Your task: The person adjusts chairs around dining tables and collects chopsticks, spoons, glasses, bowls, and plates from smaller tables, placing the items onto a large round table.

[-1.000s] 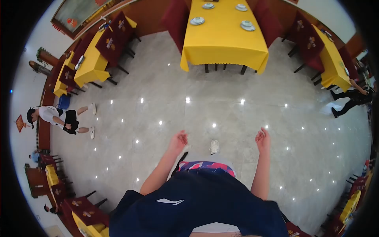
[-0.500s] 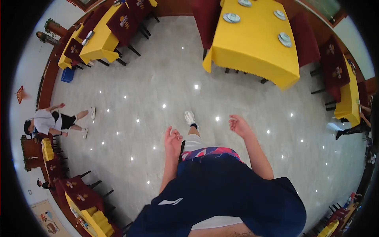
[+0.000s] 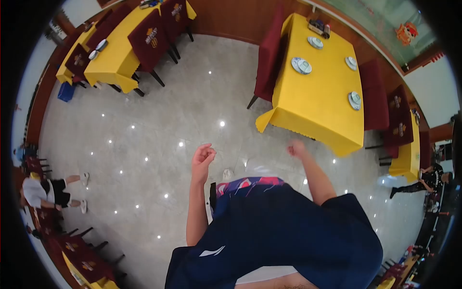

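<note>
My left hand (image 3: pixel 203 155) is raised over the grey tiled floor (image 3: pixel 168 125), fingers curled together; whether anything is between them is too small to tell. My right hand (image 3: pixel 296 148), blurred by motion, hangs near the front edge of a table with a yellow cloth (image 3: pixel 322 96), apart from it. On that cloth stand several dish sets, one a plate with a bowl (image 3: pixel 301 65) at its left side. A dark holder (image 3: pixel 319 28) sits at the table's far end.
Dark red chairs (image 3: pixel 270 58) flank the table. More yellow tables (image 3: pixel 115 45) and chairs line the left wall, near a blue bin (image 3: pixel 66 91). One person in a white shirt (image 3: pixel 36 192) is at far left; another in dark clothes (image 3: pixel 433 178) at far right.
The yellow table has come nearer and its far end now shows. My left hand's fingers have curled inward. The person in white appears lower at the left edge.
</note>
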A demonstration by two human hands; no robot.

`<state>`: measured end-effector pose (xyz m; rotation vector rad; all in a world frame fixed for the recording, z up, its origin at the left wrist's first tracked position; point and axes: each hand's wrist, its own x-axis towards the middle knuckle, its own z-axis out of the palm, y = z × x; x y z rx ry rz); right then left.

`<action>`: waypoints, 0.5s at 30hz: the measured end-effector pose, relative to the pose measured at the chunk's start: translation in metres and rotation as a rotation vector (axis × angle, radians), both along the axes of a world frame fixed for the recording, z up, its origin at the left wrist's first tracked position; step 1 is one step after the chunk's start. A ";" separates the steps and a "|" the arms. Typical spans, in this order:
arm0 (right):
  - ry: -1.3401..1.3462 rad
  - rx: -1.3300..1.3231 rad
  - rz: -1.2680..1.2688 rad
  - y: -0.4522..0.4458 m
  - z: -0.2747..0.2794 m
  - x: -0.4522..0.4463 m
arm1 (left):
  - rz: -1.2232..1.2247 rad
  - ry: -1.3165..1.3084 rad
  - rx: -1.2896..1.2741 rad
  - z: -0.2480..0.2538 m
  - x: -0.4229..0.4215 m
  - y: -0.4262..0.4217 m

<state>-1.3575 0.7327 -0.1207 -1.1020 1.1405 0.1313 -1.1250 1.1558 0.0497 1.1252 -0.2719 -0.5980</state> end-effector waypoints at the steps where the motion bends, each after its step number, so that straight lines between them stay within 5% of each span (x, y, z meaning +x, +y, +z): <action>1: -0.003 0.000 -0.067 -0.017 0.022 0.032 | -0.022 0.009 0.020 0.001 0.013 -0.009; 3: -0.059 -0.076 0.101 -0.073 0.019 0.075 | -0.082 -0.011 -0.017 0.002 0.036 -0.035; 4: -0.028 -0.161 -0.088 -0.082 0.036 0.102 | -0.103 -0.003 0.000 0.002 0.049 -0.051; 8: 0.111 -0.381 -0.121 -0.170 0.078 0.198 | -0.128 0.098 0.054 -0.013 0.105 -0.115; 15: 0.377 -0.981 -0.083 -0.351 0.065 0.313 | -0.108 0.118 0.255 -0.003 0.212 -0.244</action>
